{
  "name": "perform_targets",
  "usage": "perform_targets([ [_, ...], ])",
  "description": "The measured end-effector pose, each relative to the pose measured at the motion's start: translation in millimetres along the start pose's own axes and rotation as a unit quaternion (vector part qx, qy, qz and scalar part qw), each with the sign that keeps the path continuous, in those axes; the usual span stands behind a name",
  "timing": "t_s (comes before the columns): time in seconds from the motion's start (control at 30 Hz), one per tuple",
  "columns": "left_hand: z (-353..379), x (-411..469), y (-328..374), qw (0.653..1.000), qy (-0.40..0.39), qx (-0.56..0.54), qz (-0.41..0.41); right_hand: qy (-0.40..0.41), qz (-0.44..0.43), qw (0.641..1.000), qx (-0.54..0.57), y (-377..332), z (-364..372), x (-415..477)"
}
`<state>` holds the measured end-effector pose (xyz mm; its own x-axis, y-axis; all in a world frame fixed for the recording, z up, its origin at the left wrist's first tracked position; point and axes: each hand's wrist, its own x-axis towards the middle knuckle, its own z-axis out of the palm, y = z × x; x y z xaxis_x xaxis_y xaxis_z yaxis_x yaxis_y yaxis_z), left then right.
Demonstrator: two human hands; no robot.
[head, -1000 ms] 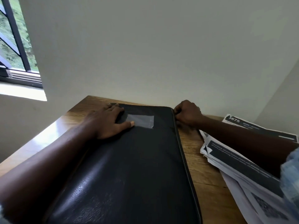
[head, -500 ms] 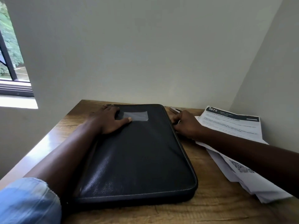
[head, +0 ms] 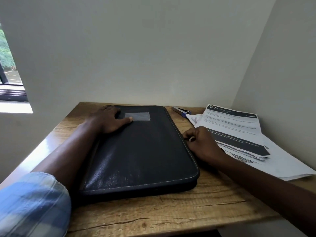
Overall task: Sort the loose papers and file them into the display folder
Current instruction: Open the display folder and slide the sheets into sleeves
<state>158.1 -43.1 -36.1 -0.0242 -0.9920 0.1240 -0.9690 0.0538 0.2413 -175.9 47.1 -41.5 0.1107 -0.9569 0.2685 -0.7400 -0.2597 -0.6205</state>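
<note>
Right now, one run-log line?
folder closed; left hand flat on it; right hand pinches its right edge; papers unfiled beside it

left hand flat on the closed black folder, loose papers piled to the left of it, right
Not quite: in the head view the loose papers lie to the right of the black folder, not the left. The left hand does rest flat on the closed folder.

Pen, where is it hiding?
In the head view, the pen lies on the far right part of the table, between the black folder and the pile of papers.
</note>
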Motion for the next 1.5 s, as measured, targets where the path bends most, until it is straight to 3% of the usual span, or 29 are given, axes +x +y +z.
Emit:
perform_targets([
  [0.5,-0.9,3.8,-3.3,1.0,-0.017,0.003,-0.013,0.04,-0.018,0.999,0.009,-9.1,-9.8,-87.2],
  [0.63,-15.5,-14.3,8.5,0.998,-0.011,0.063,-0.027,0.057,-0.018,0.998,0.0,-11.9,-8.0,-90.1],
  [0.77,-38.6,-59.7,41.1,0.995,0.028,0.098,0.019,0.068,-0.005,0.997,-0.037,-13.3,-6.9,-90.7],
  [0.9,-38.6,-148.8,72.5,0.993,-0.078,0.025,0.079,0.054,0.019,0.997,-0.043,-11.6,-4.9,-89.6],
  [1.0,-40.1,-194.2,61.2,0.989,-0.136,0.033,0.057,0.053,0.016,0.997,-0.049,-13.7,-5.8,-91.0],
  [1.2,-28.6,-224.5,23.9,0.997,-0.051,-0.029,0.048,0.039,0.038,0.997,-0.046,-27.8,-9.8,-97.0],
  [1.5,-15.0,-226.2,31.4,0.999,-0.023,-0.031,0.025,0.117,0.087,0.987,-0.061,-46.9,-3.7,-131.1],
])
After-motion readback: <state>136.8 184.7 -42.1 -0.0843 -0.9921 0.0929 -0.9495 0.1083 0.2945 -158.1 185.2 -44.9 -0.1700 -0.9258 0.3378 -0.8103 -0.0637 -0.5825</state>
